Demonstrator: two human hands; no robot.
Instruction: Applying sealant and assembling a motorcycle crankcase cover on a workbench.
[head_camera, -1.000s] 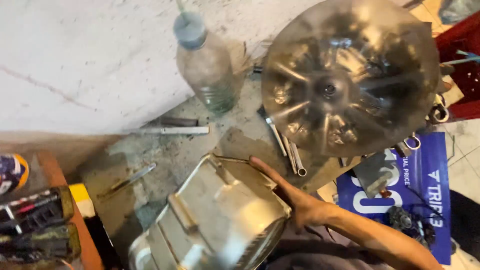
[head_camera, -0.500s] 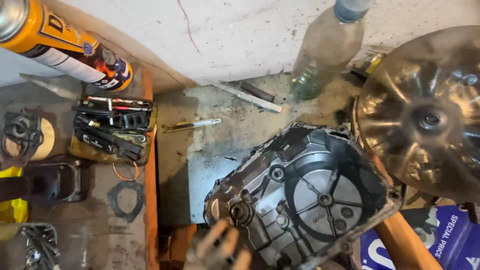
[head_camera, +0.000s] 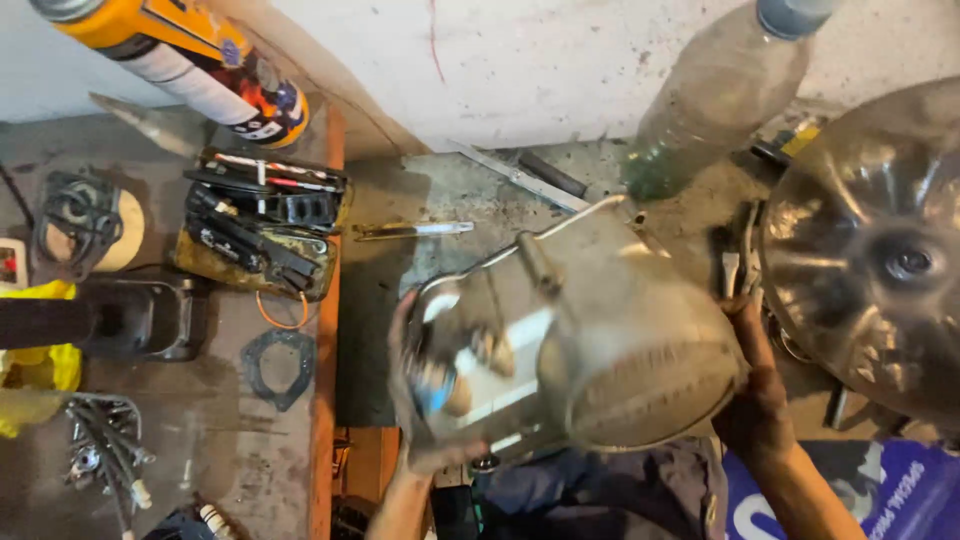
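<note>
I hold a grey metal engine cover (head_camera: 590, 340) in both hands, its smooth outer side turned up and blurred by motion. My left hand (head_camera: 420, 420) grips its left end from below, fingers curled over the rim. My right hand (head_camera: 750, 390) clamps the cover's right edge. The cover hangs above a dirty concrete floor (head_camera: 400, 270). Its inner side is hidden.
A large round metal disc (head_camera: 880, 260) lies at the right, a clear plastic bottle (head_camera: 710, 90) behind the cover. On the left shelf (head_camera: 322, 300) sit an orange sealant tube (head_camera: 190, 60), a tray of tools (head_camera: 260, 225), a black gasket (head_camera: 280, 365) and several bolts (head_camera: 100, 450).
The cover has been flipped from inner side up to outer side up. My left hand moved from below its corner to gripping its left end.
</note>
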